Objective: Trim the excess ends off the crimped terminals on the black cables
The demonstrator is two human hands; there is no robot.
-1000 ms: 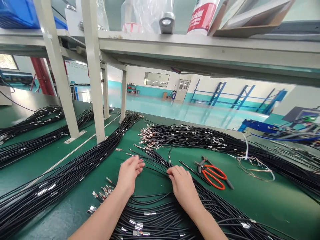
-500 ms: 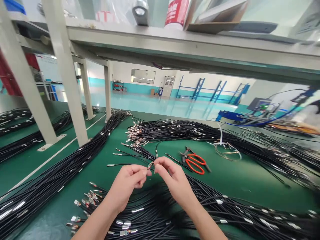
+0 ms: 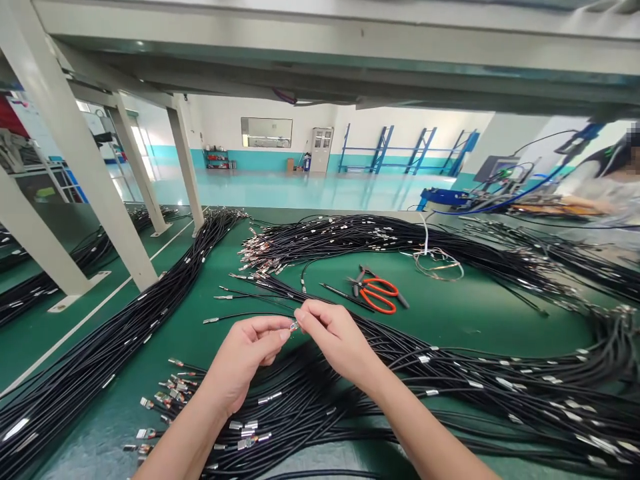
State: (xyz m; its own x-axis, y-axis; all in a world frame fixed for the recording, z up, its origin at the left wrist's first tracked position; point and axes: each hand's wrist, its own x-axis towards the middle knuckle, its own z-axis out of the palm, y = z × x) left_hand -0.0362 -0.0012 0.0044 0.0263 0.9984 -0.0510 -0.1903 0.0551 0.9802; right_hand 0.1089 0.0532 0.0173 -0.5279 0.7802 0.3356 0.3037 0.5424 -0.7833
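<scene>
Here we are at the green table [image 3: 450,293], and with the orange-handled scissors [image 3: 379,293] as our marker, the action sits to their left and on the wearer's side: a small silvery connector [image 3: 294,327], up between two sets of fingertips! The left hand [image 3: 247,353] has it pinched between thumb and forefinger, other fingers curled under; the right hand [image 3: 333,340], between connector and scissors, has thumb and forefinger closed on the opposite end. Is a cable attached? The right fingers hide that. How will it handle? Surely next to no weight, hard and rather slick, easy to drop, its thin edges perhaps easily bent; best taken by the sides of its body, fingertips only, clear of the open end. The black cables [image 3: 280,400] on the wearer's side of the scissors look springy and should drag a little if tugged. Beyond the scissors lies another thick bundle [image 3: 345,233], its bright ends to the left. Now to the containers, far past the scissors by the back wall: a small rack [image 3: 218,159] carries reddish items too small to name, while the pale cabinet [image 3: 321,150] has contents nobody could make out from here.
</scene>
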